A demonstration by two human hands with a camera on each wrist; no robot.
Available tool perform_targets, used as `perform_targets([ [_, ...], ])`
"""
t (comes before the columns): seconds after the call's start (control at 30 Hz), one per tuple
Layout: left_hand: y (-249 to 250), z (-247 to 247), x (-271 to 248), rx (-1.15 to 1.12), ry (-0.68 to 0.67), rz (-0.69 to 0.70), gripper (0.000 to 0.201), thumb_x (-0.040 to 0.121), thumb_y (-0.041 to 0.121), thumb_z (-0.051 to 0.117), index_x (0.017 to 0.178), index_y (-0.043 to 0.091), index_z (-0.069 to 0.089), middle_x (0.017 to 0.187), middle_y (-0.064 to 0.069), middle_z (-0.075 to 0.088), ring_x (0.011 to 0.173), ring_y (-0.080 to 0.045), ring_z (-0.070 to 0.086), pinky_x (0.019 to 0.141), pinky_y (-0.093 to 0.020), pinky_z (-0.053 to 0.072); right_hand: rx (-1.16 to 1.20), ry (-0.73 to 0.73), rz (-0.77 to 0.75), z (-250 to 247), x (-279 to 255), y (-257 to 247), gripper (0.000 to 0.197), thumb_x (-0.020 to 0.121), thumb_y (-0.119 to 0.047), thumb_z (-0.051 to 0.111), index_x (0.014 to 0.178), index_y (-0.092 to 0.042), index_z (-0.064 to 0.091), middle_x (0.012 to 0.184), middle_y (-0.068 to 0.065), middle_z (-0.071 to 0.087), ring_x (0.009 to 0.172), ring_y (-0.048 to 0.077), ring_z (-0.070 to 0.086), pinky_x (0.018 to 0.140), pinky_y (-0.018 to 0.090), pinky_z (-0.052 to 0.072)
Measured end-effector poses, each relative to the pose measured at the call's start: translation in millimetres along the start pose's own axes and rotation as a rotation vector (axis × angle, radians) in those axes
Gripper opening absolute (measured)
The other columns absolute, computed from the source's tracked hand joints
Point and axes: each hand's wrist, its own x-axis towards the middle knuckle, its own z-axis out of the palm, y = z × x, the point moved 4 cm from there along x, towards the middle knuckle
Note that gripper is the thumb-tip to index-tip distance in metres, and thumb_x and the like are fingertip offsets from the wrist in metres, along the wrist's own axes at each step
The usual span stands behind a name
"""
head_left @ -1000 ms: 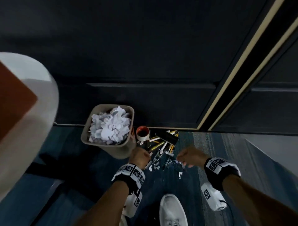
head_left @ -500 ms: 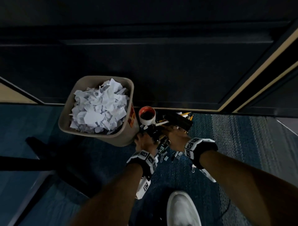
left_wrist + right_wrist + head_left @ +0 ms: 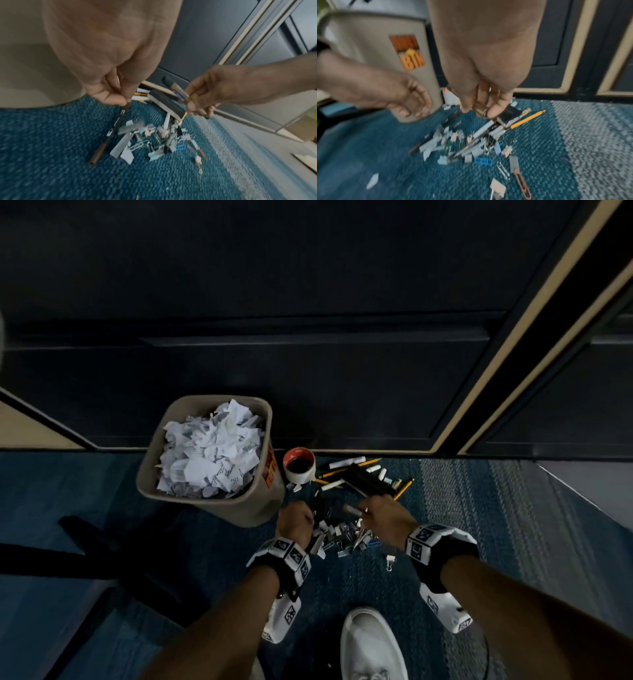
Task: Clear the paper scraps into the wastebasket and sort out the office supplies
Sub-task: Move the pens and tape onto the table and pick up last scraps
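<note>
Floor: blue woven carpet (image 3: 342,587), paler grey band to the right; dark panelled wall (image 3: 308,302) with cream trim behind. Beige plastic wastebasket (image 3: 253,508) stands at the wall, full of crumpled white paper scraps (image 3: 209,453). Heap of clips, pens and pencils (image 3: 154,136) beside it. Left hand (image 3: 109,88) pinches a brown pen (image 3: 109,135); right hand (image 3: 214,93), fingers curled, grips a small brush (image 3: 178,90).

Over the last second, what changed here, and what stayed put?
Both hands went down into the pile, then lifted. The left hand now grips a dark pen; the right hand pinches a pencil and more. The bin and tape roll stayed.
</note>
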Motion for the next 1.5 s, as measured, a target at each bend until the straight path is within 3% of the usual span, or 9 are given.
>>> perform_targets([
  [0.27,-4.3,4.1,0.6,0.022,0.021,-0.041,0.029,0.094,0.018,0.062,0.069,0.01,0.052,0.071,-0.009,0.054,0.073,-0.03,0.06,0.069,-0.039,0.051,0.07,-0.038,0.031,9.4,-10.4,14.4,0.027,0.091,-0.025,0.061,0.066,-0.02,0.053,0.07,0.001,0.054,0.071,0.024,0.059,0.054,0.026,0.038],
  [0.43,-10.9,31.3,21.6,0.086,-0.016,-0.112,0.032,0.095,0.034,0.062,0.106,0.004,0.061,0.117,-0.019,0.059,0.105,-0.04,0.059,0.087,-0.05,0.053,0.285,0.002,0.058,24.8,-12.1,11.8,0.023,0.087,-0.019,0.072,0.107,-0.015,0.063,0.082,0.009,0.071,0.07,0.015,0.064,0.062,0.029,0.051],
  [0.57,-12.9,35.3,32.2,0.161,0.003,-0.121,0.028,0.099,0.017,0.052,0.119,-0.002,0.06,0.131,-0.025,0.054,0.117,-0.045,0.054,0.098,-0.055,0.048,0.394,0.032,0.073,23.6,-11.3,9.2,0.018,0.089,-0.025,0.07,0.102,-0.015,0.06,0.074,0.01,0.072,0.056,0.017,0.065,0.05,0.03,0.049],
  [0.7,-3.1,15.4,19.3,0.11,-0.005,-0.084,0.037,0.097,0.014,0.055,0.128,-0.007,0.052,0.129,-0.028,0.055,0.118,-0.043,0.054,0.097,-0.051,0.047,0.411,0.105,0.114,-1.8,-18.1,3.6,0.018,0.083,-0.03,0.074,0.087,-0.017,0.063,0.078,0.004,0.07,0.069,0.017,0.067,0.06,0.033,0.051],
  [0.87,42.4,-41.6,-33.1,-0.075,0.064,0.173,0.011,0.091,0.009,0.06,0.101,0.007,0.057,0.094,-0.013,0.064,0.083,-0.025,0.058,0.069,-0.032,0.041,0.467,0.252,0.069,-69.0,-54.8,-33.4,0.012,0.076,-0.017,0.08,0.083,-0.017,0.07,0.075,0.001,0.071,0.058,0.012,0.062,0.05,0.025,0.048],
  [1.0,102.8,-110.3,-84.0,-0.155,0.085,0.379,0.011,0.098,0.021,0.056,0.099,0.012,0.062,0.076,-0.002,0.065,0.067,-0.017,0.061,0.063,-0.028,0.048,0.568,0.4,-0.072,-131.1,-104.9,-75.5,0.012,0.075,-0.009,0.081,0.077,-0.015,0.072,0.072,-0.001,0.072,0.068,0.012,0.068,0.067,0.034,0.057],
  [1.13,155.4,-189.0,-149.8,-0.031,0.068,0.586,0.022,0.098,0.031,0.056,0.105,0.013,0.067,0.093,-0.009,0.069,0.087,-0.024,0.066,0.073,-0.029,0.047,0.543,0.538,-0.185,-193.2,-159.2,-122.5,0.018,0.083,-0.024,0.077,0.067,-0.021,0.071,0.075,-0.005,0.069,0.072,0.01,0.068,0.074,0.036,0.057],
  [1.27,191.6,-268.3,-224.8,-0.099,0.263,0.748,0.013,0.092,0.019,0.066,0.095,0.007,0.07,0.092,-0.002,0.057,0.085,-0.019,0.058,0.077,-0.023,0.041,0.492,0.659,-0.257,-261.5,-215.4,-180.5,0.013,0.085,-0.027,0.076,0.085,-0.015,0.071,0.074,0.0,0.068,0.066,0.012,0.067,0.063,0.043,0.058],
  [1.5,171.2,-411.3,-408.2,-0.504,0.776,0.908,0.026,0.09,0.012,0.07,0.113,0.024,0.062,0.097,0.011,0.07,0.091,-0.004,0.068,0.084,-0.023,0.054,0.622,0.742,-0.641,-355.2,-313.1,-318.6,0.021,0.087,-0.007,0.073,0.103,-0.018,0.066,0.083,0.003,0.071,0.071,0.016,0.071,0.06,0.027,0.058],
])
